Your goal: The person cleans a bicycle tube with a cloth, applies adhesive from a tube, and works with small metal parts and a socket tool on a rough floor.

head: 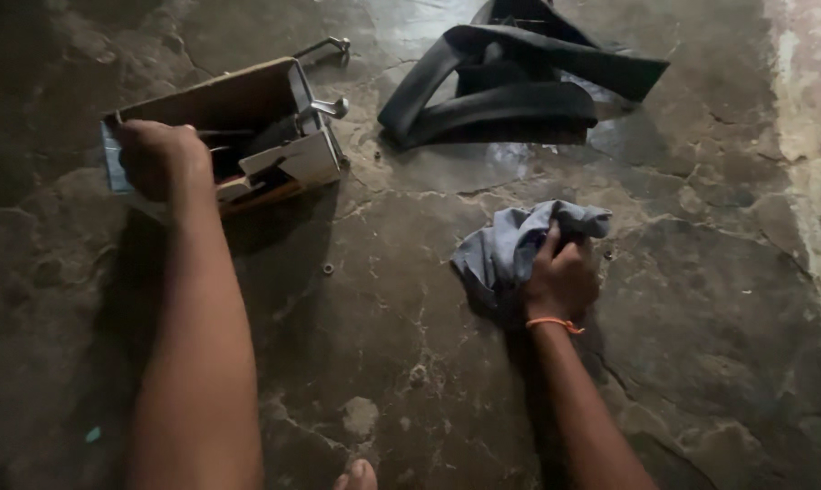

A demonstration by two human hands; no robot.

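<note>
My right hand [560, 277], with an orange band at the wrist, grips a crumpled grey-blue cloth [510, 240] pressed onto the dark cracked floor. My left hand [161, 159] reaches into an open brown cardboard box [247, 95] at the upper left; its fingers are curled over the box's near edge and contents. What they hold is hidden. The box holds metal tools, with a chrome wrench head [331, 107] sticking out at its right side.
A folded black rubber inner tube [510, 82] lies on the floor at the top centre. Another metal tool end [335, 43] shows behind the box. A small nut [328, 269] lies between box and cloth. A toe [361, 474] shows at the bottom edge.
</note>
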